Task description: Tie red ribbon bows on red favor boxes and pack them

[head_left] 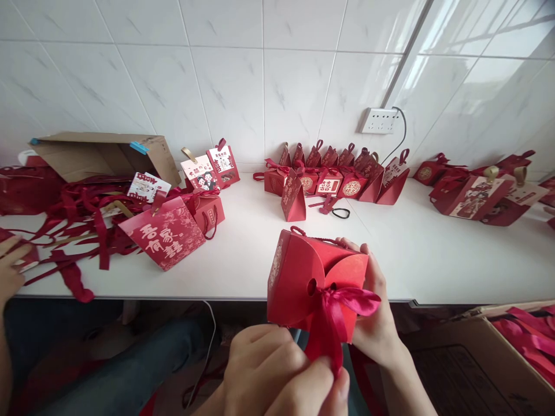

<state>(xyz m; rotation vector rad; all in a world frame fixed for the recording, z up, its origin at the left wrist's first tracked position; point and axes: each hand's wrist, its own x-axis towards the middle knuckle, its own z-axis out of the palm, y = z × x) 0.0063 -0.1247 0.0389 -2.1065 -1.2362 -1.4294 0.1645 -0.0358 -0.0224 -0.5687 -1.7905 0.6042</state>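
Note:
A red gift box [288, 283] with overlapping curved flaps and a twisted cord handle is held up in front of me, tilted. My right hand [377, 318] grips it from its right side, the fingers partly hidden behind it. A shiny crimson ribbon [332, 309] is threaded through holes in the flaps and tied, with a loop sticking out to the right. My left hand [281, 370] is closed on the ribbon's hanging tail, pinching it by the thumb below the box.
Finished-looking red boxes [329, 182] line the white table [243, 260] by the wall. Loose ribbons [102, 237] and an open cardboard box [108, 153] lie left, near another person's hand [11, 266]. A carton [459, 358] of red material stands lower right.

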